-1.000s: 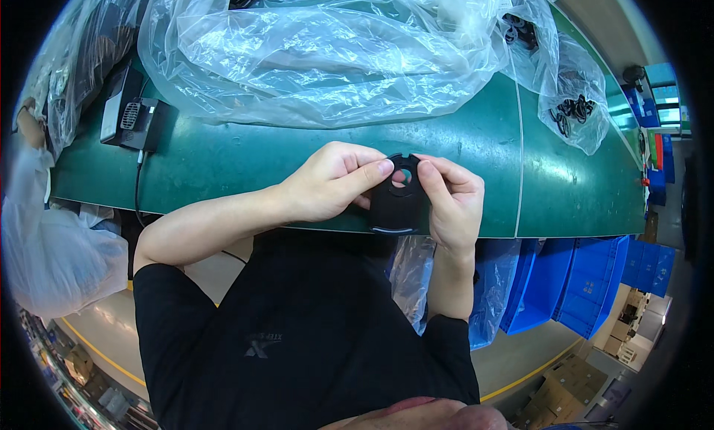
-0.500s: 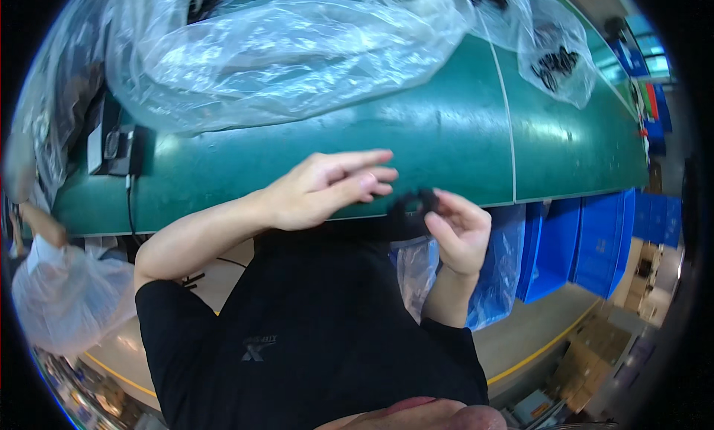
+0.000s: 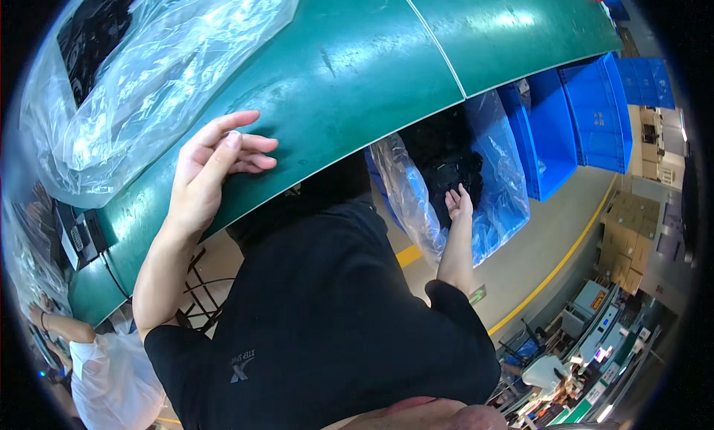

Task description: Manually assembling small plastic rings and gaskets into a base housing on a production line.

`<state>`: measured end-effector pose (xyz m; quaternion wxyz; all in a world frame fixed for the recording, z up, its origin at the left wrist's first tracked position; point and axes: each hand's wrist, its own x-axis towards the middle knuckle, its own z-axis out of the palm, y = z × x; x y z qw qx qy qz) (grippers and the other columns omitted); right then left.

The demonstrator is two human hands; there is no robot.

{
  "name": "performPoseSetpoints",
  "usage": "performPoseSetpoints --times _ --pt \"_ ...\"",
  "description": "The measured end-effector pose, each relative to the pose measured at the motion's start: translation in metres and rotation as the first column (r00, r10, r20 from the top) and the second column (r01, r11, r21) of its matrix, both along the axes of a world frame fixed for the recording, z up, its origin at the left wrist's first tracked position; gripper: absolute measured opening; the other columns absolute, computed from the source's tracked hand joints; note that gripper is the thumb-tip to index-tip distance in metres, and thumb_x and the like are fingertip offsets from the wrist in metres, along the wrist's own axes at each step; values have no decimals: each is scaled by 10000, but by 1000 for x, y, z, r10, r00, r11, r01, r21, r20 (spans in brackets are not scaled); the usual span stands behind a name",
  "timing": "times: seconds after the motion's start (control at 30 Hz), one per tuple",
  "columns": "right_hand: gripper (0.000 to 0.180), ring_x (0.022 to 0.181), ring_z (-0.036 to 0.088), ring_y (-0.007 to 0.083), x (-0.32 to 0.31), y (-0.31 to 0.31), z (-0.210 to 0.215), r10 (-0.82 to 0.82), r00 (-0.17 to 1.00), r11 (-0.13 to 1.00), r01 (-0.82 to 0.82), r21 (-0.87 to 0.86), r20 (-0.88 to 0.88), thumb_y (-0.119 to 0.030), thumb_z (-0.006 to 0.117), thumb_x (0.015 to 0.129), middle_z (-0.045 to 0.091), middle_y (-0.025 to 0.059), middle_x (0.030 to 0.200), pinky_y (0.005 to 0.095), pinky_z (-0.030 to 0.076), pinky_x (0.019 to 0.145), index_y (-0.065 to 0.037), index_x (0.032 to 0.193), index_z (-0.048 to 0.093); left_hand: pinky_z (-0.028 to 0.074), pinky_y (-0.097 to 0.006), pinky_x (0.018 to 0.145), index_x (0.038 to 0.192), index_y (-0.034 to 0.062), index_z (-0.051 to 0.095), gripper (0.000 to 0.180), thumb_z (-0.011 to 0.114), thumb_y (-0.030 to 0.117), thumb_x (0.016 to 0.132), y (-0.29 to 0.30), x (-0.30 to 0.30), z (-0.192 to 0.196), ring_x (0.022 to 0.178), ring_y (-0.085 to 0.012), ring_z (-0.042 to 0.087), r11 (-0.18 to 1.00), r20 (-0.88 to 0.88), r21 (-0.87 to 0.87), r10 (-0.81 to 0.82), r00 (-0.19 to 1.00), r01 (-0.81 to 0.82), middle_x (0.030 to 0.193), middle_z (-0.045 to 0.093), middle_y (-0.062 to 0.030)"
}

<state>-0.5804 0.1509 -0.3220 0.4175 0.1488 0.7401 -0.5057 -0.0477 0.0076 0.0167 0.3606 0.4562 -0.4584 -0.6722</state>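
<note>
Above the near edge of the green table [image 3: 342, 81], my left hand [image 3: 212, 162] is held with its fingers stretched out and nothing in them. Down to the right, my right hand [image 3: 460, 202] reaches into a blue bin [image 3: 504, 233] lined with a clear plastic bag [image 3: 405, 181]. Its fingers are apart, palm up, and I see nothing held in them. Just past the fingertips lies a heap of black parts [image 3: 455, 170] inside the liner. Their exact kind cannot be made out.
A large clear plastic bag [image 3: 171, 81] with black contents covers the table's left part. A small black device [image 3: 83, 237] with a cable sits beside it. More blue bins [image 3: 595, 118] stand to the right. A person in white [image 3: 115, 370] is at the lower left.
My right hand has gone from above my lap, where it held a black ring-shaped part, to the lined bin, and the part has left its fingers. The view has swung right.
</note>
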Motion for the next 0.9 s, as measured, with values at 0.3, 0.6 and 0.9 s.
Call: performPoseSetpoints --times 0.3,0.6,0.9 --pt "307 791 645 186 28 -25 76 662 749 729 -636 -255 23 -207 624 833 667 96 946 291 517 688 -43 1091 595 505 -289 783 1184 -26 506 314 466 166 939 5 6 7 852 -179 636 1000 4 -13 -27 1000 28 977 642 -151" --pt "263 767 644 229 218 -158 406 557 -317 -643 -749 -157 -768 -52 635 724 669 158 810 324 501 719 57 963 635 510 -265 766 1115 -50 546 271 491 125 915 13 12 2 831 -143 641 979 36 -150 -134 990 138 968 653 -137" --pt "293 730 640 172 498 -379 379 200 -257 -463 -875 140 -945 -209 664 753 679 115 816 289 493 687 -3 963 663 521 -292 687 1023 -36 595 220 523 88 856 -3 28 -3 717 -184 664 859 299 -492 14 954 142 835 672 -136"
